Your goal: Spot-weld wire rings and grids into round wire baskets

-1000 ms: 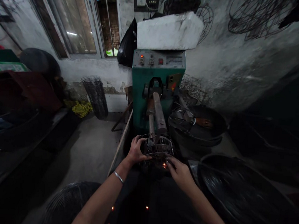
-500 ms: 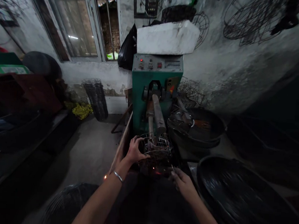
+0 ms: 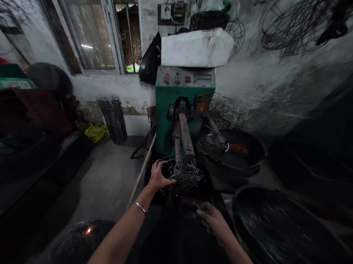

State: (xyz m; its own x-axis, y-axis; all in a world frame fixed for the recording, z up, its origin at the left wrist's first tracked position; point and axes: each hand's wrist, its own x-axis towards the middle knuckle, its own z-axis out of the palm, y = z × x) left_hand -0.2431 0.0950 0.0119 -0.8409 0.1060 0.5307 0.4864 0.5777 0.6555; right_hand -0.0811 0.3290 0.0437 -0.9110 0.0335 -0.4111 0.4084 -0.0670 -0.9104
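My left hand (image 3: 159, 176), with a bangle on the wrist, curls its thumb and fingers around the left side of a round wire basket (image 3: 171, 163). The basket sits about the lower arm (image 3: 177, 148) of a green spot welding machine (image 3: 165, 127), below its thick upper arm (image 3: 186, 138). My right hand (image 3: 210, 215) is closed, lower and to the right, apart from the basket. Between its thumb and fingers pokes the end of a thin metal piece (image 3: 196, 205), too dark to make out fully.
A large dark pan (image 3: 244, 152) stands right of the machine, and a wide black round tub (image 3: 278, 226) lies nearer. Stacked wire pieces (image 3: 77, 237) sit at lower left, with a glowing spark (image 3: 88, 230) over them. A rolled mesh (image 3: 113, 118) leans against the wall.
My right hand has drawn slightly left and down. The left hand stays on the basket, which has shifted little. Sparks have moved, and the red glow under the basket has faded.
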